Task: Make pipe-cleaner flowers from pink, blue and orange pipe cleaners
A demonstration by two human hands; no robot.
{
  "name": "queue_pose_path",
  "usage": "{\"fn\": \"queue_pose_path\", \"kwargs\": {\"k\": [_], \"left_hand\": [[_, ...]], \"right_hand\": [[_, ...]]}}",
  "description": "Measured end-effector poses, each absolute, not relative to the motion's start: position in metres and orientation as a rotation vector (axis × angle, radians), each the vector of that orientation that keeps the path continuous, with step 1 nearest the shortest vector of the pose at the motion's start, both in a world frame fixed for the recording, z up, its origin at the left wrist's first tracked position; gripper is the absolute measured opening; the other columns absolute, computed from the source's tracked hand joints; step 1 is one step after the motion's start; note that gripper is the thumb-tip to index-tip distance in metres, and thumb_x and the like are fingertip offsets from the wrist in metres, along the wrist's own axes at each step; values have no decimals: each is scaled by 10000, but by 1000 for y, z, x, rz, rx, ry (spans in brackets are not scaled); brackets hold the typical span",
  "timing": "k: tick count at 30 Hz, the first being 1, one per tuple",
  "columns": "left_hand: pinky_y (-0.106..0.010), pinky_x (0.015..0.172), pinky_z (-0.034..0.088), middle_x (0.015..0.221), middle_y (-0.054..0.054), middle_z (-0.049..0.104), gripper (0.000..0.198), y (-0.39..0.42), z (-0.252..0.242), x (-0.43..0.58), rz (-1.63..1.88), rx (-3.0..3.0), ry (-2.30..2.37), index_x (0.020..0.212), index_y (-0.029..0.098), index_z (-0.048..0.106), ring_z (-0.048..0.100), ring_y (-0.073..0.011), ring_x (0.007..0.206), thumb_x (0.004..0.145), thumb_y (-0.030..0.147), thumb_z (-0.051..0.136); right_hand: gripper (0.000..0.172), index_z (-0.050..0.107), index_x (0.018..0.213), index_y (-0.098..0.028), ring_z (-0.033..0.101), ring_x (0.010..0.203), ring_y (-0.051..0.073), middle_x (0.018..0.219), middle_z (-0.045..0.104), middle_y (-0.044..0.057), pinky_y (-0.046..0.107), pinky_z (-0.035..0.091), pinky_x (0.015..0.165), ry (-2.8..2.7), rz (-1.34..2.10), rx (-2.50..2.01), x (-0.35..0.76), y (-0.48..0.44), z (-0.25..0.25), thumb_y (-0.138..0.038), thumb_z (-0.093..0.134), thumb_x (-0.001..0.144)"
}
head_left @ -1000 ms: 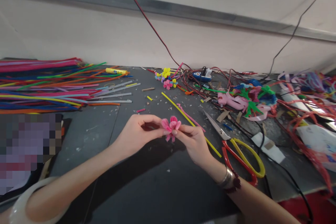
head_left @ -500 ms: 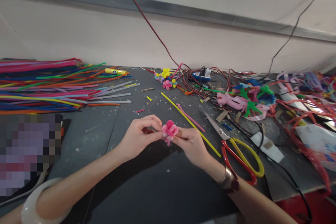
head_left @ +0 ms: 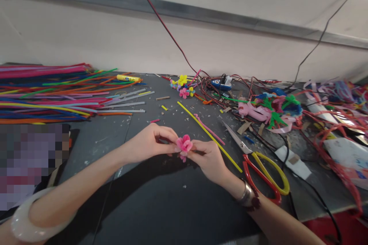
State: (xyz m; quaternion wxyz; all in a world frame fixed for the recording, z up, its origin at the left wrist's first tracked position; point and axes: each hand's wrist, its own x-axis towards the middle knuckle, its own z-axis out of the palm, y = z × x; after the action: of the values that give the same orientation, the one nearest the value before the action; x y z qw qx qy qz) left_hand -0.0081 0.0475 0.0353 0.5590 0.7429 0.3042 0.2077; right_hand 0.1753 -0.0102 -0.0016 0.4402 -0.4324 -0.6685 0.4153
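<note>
Both hands meet over the dark table (head_left: 161, 206) around a small pink pipe-cleaner flower (head_left: 184, 144). My left hand (head_left: 149, 143) pinches the flower from the left with thumb and fingertips. My right hand (head_left: 211, 159) grips it from the right, fingers curled under it. A short pink stem end pokes out below the petals. A white bangle sits on my left wrist and a metal bracelet on my right.
A large pile of coloured pipe cleaners (head_left: 51, 92) lies at the left. Scissors with red and yellow handles (head_left: 258, 164) lie right of my hands, beside a long yellow pipe cleaner (head_left: 207, 134). Finished flowers (head_left: 182, 86), cables and craft scraps crowd the far right.
The flower's petals have been pressed closer together into a tighter cluster. Both hands have shifted slightly; the left arm has swung lower and more across the table.
</note>
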Motion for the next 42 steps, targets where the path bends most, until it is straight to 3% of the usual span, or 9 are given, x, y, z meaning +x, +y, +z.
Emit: {"fn": "queue_pose_path", "kwargs": {"k": [3,7,12,18,25,34,42], "left_hand": [[-242,643,500,776,-32,634,180,46,51,-11,466,1752,765,844,150,627,597,-139,707,708,265,647],[-236,624,515,714,-7,632,266,30,68,-6,627,1858,904,804,161,565,611,-135,652,640,314,707],[-198,588,492,850,-31,645,162,12,69,1,805,2209,986,862,200,662,599,-129,688,741,294,607],[-175,584,446,849,-18,646,169,16,68,-1,762,2308,939,795,193,688,587,-113,705,792,175,520],[-200,671,457,864,-17,658,181,17,69,-1,778,2337,874,916,204,673,593,-124,730,770,254,579],[-191,690,460,845,-9,656,132,16,67,-2,807,2333,770,793,210,702,603,-112,735,774,179,575],[-173,686,448,837,-4,652,127,17,67,-2,752,2292,772,778,194,709,599,-92,733,774,178,584]], "right_hand": [[144,677,679,-162,544,587,111,623,610,3,212,410,571,-1649,946,-1131,176,-11,0,-222,586,773],[154,666,662,-155,535,585,115,620,603,9,216,396,558,-1646,877,-1183,175,-10,-1,-226,581,769],[161,679,698,-165,559,631,131,652,611,23,230,422,605,-1674,913,-1123,175,-11,-1,-253,573,781],[154,688,742,-169,569,662,138,695,625,26,236,436,639,-1655,1001,-1072,175,-11,1,-270,579,782],[144,687,709,-164,555,642,133,657,607,20,237,427,628,-1650,1015,-1040,176,-11,3,-245,588,777],[185,704,773,-173,546,657,129,679,605,21,238,423,637,-1594,1180,-955,176,-11,4,-322,595,776],[219,688,709,-164,546,654,129,677,600,22,234,425,637,-1632,1137,-979,175,-11,0,-350,591,772]]}}
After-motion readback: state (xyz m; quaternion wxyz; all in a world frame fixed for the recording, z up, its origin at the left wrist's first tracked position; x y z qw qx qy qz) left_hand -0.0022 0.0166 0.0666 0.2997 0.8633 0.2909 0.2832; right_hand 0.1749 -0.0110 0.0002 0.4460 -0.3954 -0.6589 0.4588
